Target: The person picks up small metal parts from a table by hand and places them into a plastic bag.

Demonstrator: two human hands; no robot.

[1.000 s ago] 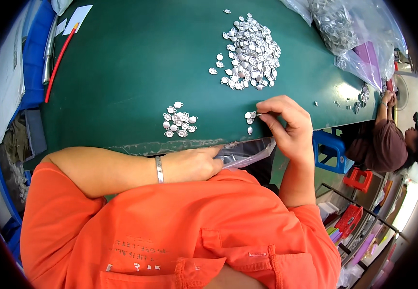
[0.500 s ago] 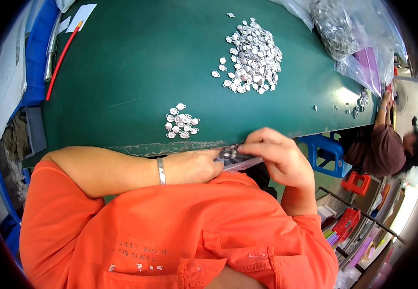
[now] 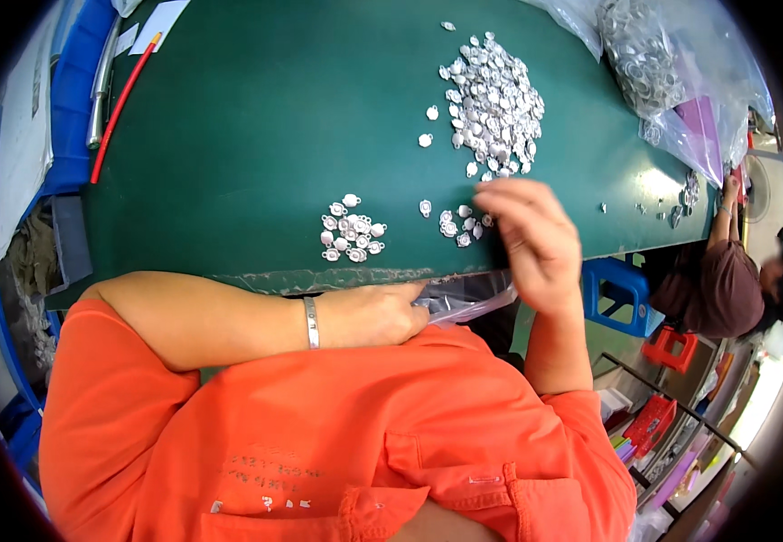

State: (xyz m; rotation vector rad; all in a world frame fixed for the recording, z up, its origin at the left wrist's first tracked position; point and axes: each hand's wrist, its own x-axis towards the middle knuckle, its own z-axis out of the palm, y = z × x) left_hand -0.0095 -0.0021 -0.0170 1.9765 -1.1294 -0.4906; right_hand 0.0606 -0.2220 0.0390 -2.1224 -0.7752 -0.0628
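Observation:
At the table's front edge my left hand (image 3: 381, 313) is closed on the rim of a clear plastic bag (image 3: 468, 298), whose mouth opens just below the edge. My right hand (image 3: 540, 239) hovers over the table to the right, fingers stretched and slightly bent, thumb apart. Beside its fingertips lies a small loose group of silvery metal charms (image 3: 464, 226), each a flat disc with a little loop. Left of that group sits another cluster of the same charms (image 3: 353, 230). A large heap of charms (image 3: 497, 108) spreads farther back, a few strays around it.
Clear bags of metal parts (image 3: 640, 63) stand at the far right of the green table (image 3: 256, 135). A red pencil (image 3: 125, 108) and a metal tube lie at the left by a blue bin. Beyond a blue stool (image 3: 622, 294), another person (image 3: 712, 285) sits at the right.
My right hand has moved from the bag's mouth up onto the table. A small group of charms now lies between heap and cluster. The charms seen in the bag's mouth no longer show.

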